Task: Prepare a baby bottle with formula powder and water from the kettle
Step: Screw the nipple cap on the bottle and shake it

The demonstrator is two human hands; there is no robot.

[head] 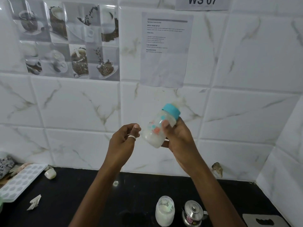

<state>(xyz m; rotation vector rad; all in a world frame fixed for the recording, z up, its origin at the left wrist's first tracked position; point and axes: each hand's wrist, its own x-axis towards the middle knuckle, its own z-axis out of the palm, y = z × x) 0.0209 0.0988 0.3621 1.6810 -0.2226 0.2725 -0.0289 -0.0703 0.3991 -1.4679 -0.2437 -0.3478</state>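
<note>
1. Above the black tabletop [134,190], the right hand [178,136] is gripping the capped baby bottle [157,128], tilted and milky; the mixing step is probably underway.
2. Left hand [126,136] is hovering beside it, loosely curled, holding nothing.
3. Next move: shaking, keeping the cap tight.
4. Bottle blurred; kettle [193,213] and powder jar [164,212] are partly cut off.

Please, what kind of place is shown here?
Probably a kitchen worktop set up as a recording station: black counter under marble-look wall tiles, a steel kettle, and a "WS 07" sign.

open black counter [131,194] mid-left, powder jar [164,212] and kettle [193,213] crowding front right
</note>
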